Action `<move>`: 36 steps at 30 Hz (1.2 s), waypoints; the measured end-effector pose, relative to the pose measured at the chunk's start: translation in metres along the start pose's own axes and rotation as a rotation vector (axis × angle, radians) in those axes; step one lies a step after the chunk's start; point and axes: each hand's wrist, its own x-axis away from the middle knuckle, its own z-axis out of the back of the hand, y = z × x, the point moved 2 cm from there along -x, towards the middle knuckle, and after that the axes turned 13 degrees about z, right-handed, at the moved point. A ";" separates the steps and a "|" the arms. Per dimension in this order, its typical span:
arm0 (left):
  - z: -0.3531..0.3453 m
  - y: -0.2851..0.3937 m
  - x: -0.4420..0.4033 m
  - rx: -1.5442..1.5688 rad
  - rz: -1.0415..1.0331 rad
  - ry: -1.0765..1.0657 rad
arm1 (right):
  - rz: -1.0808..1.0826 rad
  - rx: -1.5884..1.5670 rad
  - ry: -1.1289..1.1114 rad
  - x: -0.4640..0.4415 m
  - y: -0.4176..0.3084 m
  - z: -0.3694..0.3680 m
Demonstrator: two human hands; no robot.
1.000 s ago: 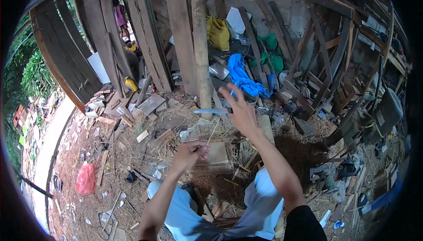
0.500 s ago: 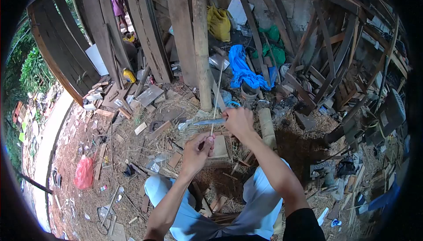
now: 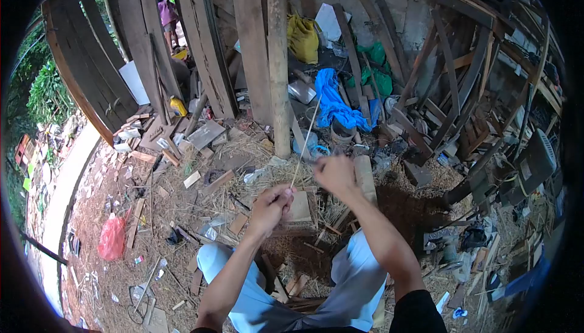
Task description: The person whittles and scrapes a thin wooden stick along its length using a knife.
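Note:
A thin pale stick rises from my left hand, which is closed round its lower end; the stick tilts up and slightly to the right. My right hand is closed just right of the stick and smeared by motion. Half a second ago a knife blade showed in that fist; now the blade is hardly visible. Below the hands, a flat wooden block stands between and in front of my knees.
An upright bamboo post stands ahead. Behind it lie a blue tarp and a yellow sack. Leaning planks line the back, and a red plastic bag sits at left. Another person is beyond the planks.
My right hand has moved slightly right, away from the stick, and the knife blade no longer lies across it. The stick's top has leaned further right. The left hand has shifted slightly left.

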 end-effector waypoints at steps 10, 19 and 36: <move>-0.002 0.002 0.005 -0.221 -0.159 0.126 | 0.061 0.111 0.062 -0.004 -0.031 -0.009; -0.002 -0.010 0.016 -0.110 -0.070 0.040 | 0.196 0.152 -0.033 0.005 -0.028 -0.008; 0.002 0.000 0.016 -0.467 -0.260 0.282 | 0.125 0.081 -0.016 0.002 -0.051 -0.004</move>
